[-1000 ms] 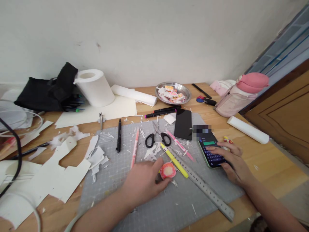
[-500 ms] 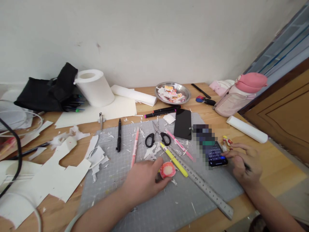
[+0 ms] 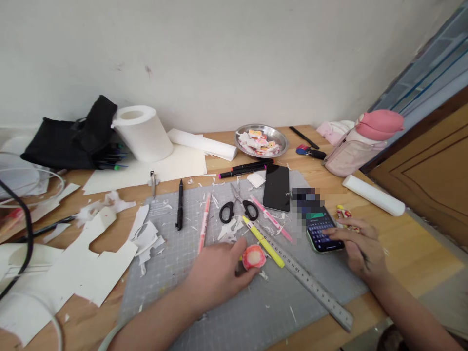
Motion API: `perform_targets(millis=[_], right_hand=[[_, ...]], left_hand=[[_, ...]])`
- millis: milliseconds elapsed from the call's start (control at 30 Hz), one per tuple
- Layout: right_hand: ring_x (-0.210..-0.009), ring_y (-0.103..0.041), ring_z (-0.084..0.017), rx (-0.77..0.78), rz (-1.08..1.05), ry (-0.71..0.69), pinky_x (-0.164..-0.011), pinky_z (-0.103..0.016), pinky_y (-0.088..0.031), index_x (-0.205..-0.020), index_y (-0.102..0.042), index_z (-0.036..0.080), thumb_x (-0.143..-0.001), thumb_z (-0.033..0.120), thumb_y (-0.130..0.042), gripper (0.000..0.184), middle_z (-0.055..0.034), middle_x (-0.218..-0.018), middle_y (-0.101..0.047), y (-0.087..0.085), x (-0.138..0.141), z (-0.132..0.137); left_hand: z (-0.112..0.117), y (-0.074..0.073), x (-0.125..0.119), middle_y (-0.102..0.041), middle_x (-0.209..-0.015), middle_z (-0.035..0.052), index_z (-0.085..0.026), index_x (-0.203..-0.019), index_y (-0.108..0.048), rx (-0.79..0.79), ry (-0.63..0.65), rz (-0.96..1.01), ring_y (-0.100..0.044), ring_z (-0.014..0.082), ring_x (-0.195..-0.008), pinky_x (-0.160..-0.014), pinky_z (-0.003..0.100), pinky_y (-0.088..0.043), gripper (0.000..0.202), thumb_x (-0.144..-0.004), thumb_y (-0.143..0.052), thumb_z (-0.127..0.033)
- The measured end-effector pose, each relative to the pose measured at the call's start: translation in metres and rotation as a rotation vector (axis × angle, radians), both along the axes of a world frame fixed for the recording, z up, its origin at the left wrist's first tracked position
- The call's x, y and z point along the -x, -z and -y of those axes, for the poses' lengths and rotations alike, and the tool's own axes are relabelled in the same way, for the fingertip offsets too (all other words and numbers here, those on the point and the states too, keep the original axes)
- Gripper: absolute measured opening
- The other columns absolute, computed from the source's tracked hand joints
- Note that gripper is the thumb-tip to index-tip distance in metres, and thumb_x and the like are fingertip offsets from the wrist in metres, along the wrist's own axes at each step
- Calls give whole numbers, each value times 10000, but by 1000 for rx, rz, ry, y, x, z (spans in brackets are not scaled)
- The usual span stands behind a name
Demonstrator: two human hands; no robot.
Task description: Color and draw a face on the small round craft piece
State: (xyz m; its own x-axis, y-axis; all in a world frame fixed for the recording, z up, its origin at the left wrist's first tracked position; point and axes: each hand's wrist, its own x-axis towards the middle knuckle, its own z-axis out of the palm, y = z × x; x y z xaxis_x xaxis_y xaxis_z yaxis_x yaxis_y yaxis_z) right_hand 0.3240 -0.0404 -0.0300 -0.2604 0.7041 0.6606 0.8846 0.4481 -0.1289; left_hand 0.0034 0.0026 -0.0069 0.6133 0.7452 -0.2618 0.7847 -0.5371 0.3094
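My left hand [image 3: 215, 275] rests on the grey cutting mat [image 3: 234, 292], its thumb and fingers pinched on a small round pink-and-cream cut-out [image 3: 253, 257]. My right hand [image 3: 360, 248] lies at the mat's right edge, fingers spread, with fingertips touching the lit screen of a phone [image 3: 319, 229]. A yellow highlighter [image 3: 263, 242] and a steel ruler [image 3: 303, 274] lie between the two hands. Black-handled scissors [image 3: 239, 207] lie just beyond the cut-out.
On the mat are a black pen [image 3: 180, 204], pink pens [image 3: 204, 222] and a black card [image 3: 277, 187]. Behind stand a paper roll [image 3: 142, 131], a metal dish of scraps [image 3: 261, 140], a black bag [image 3: 73, 136] and a pink bottle [image 3: 361, 141]. Paper offcuts [image 3: 91, 263] cover the left.
My right hand drew back off the phone to its right side, then returned with fingertips on the screen's lower edge. The left hand and cut-out stayed put.
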Motion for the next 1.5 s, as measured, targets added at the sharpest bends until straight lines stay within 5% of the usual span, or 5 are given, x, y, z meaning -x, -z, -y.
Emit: perform_targets(millis=[267,567,833,1067,1500], right_hand=[[-887,-622,-197,58,93,-129,-810,-378,-401,-817,-631,266,-846,176,-441,213,18,-789,-726,2,1,-5],[-864,-587,-239,-21,-44,216,-809,-417,-403,-701,-588,225,-861,167,-397,256,-41,-675,-695,4,2,-3],[-901,-585,-236,0,-29,186,-827,-417,-381,-732,-583,228,-876,179,-379,254,-37,-709,-697,5,1,-3],[-986,-559,-212,128,149,-12,-833,-389,-341,-987,-570,271,-904,221,-339,251,-1,-953,-712,7,0,-5],[-1016,-524,-204,162,178,-86,-863,-371,-314,-978,-551,275,-920,242,-340,222,9,-975,-716,5,1,-9]], left_hand=[[0,1,1,-668,-708,3,-221,-846,-464,-32,13,16,-657,218,-672,-545,268,-419,276,-869,-436,-495],[0,1,1,-666,-712,5,-221,-855,-467,-19,7,-5,-659,218,-686,-549,261,-418,293,-869,-421,-510],[0,2,0,-667,-721,5,-222,-855,-464,-13,9,8,-655,225,-685,-555,274,-424,287,-868,-424,-507],[0,3,0,-661,-714,4,-221,-857,-469,1,0,12,-650,210,-684,-558,257,-416,295,-868,-416,-511],[0,3,0,-666,-708,6,-223,-848,-469,-25,5,-1,-658,225,-681,-546,268,-414,294,-864,-429,-514]])
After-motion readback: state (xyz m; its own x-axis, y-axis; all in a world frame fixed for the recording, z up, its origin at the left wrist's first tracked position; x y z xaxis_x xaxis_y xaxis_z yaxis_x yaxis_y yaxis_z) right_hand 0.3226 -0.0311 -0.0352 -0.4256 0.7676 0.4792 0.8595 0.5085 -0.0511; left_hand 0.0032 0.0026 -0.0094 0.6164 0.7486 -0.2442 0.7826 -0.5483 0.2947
